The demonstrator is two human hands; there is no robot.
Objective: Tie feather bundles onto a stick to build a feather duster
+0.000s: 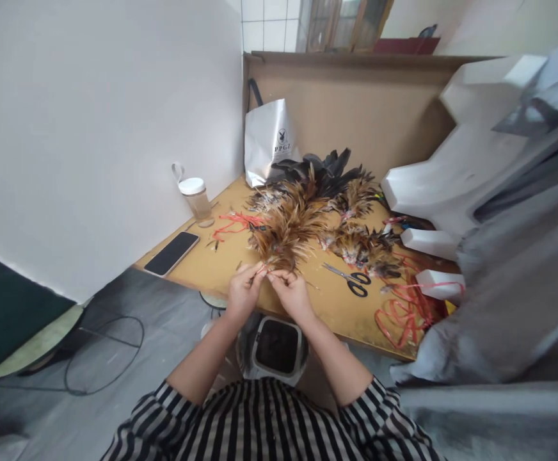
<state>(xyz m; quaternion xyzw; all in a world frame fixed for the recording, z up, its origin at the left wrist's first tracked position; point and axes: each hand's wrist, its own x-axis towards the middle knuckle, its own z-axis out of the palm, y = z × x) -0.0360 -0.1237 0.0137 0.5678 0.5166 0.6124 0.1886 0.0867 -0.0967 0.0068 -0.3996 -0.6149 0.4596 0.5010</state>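
My left hand and my right hand meet at the near edge of a wooden table. Both pinch the quill end of a fan-shaped bunch of brown feathers, fingers closed on it. The bunch spreads away from me over the tabletop. Behind it lies a pile of more brown and black feathers. Striped sleeves cover my upper arms.
Black-handled scissors lie right of my hands. Red string is heaped at the right, more red string at the left. A phone, a lidded jar, a silver bag and white foam blocks surround the table. A bin stands below.
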